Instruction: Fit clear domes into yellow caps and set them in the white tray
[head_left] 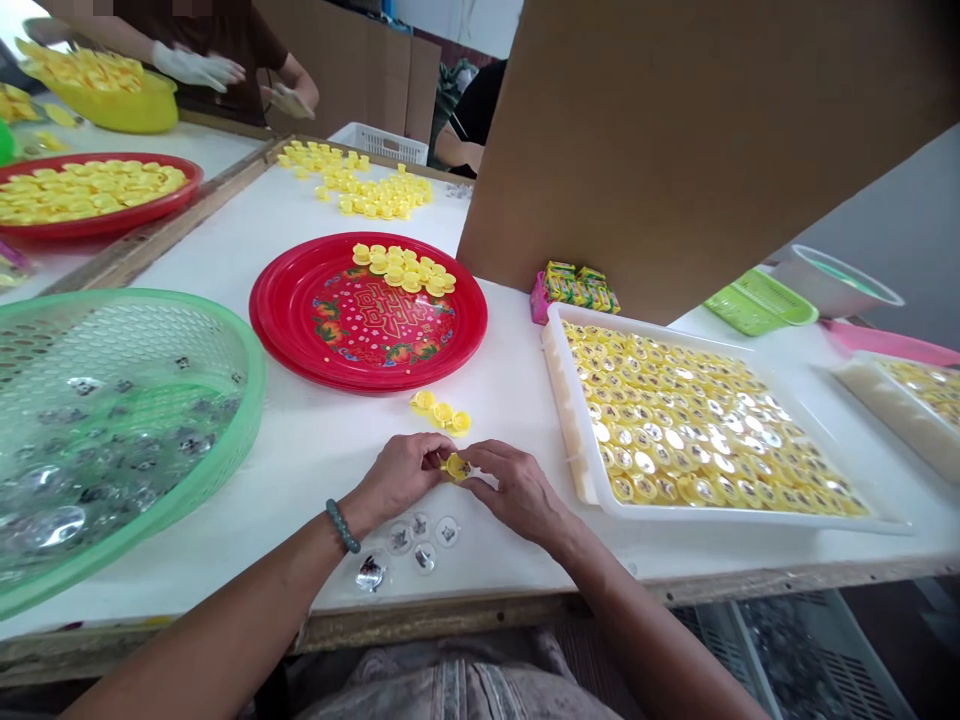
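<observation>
Both hands meet over the white table [300, 450]. My left hand [401, 475], with a green bead bracelet above it, pinches the left side of a small yellow piece [457, 466]. Thumb and fingers of my right hand [517, 490] close on its right side; a dark print shows at that edge. Just beyond lie a few yellow pieces [442, 414]. Several clear discs with dark prints [424, 557] lie nearer the front edge. A red floral tray [367, 350] stands behind, with yellow pieces along its far rim.
A green basket [255, 390] of clear discs stands left. A white tray [577, 440] full of yellow pieces stands right, a cardboard panel [660, 140] behind it. Loose yellow pieces [382, 195] lie farther back. A person's gloved hands [199, 68] show at the upper left.
</observation>
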